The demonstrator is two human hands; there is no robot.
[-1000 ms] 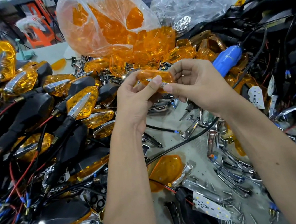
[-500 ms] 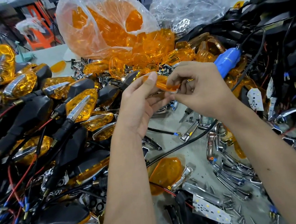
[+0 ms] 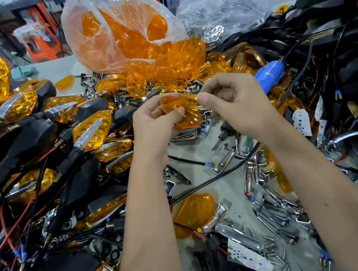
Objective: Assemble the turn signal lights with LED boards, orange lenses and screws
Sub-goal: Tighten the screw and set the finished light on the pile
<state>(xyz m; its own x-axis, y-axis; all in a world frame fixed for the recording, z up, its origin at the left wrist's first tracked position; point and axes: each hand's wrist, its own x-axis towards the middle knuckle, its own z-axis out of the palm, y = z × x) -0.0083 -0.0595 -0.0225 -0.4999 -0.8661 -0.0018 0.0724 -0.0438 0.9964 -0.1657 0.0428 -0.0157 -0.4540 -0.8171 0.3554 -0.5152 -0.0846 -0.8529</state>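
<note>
Head view, looking down over two bare forearms reaching into a crowded desk (image 3: pixel 230 187). The left hand (image 3: pixel 154 125) pinches an orange lens (image 3: pixel 188 114) between thumb and curled fingers, holding it up above the clutter with its inner face and a small screw hole turned toward the camera, probably so the hole can be seen and lined up. The right hand (image 3: pixel 238 107) is at the lens's right edge with fingers curled and the thumb tip pressed near it; whether it grips the lens itself or a small part such as a screw cannot be told.

Just behind the right hand lies a blue electric screwdriver (image 3: pixel 270 75), parked within easy reach, likely for driving screws. Beyond the hands, a clear plastic bag (image 3: pixel 114 34) spills loose orange lenses toward the worker, serving as the supply. To the left is a heap of finished turn signals (image 3: pixel 91 131) with black housings, chrome trim and wires, seemingly set aside as done work. On the right are black housings (image 3: pixel 330 31) tangled with cables, and a white LED board (image 3: pixel 301 122). Nearer the camera, between the forearms, lie another lens (image 3: pixel 195 212), chrome trim pieces (image 3: pixel 272 209), a second LED board (image 3: pixel 249 258) and scattered screws (image 3: pixel 278 256), kept close for picking up.
</note>
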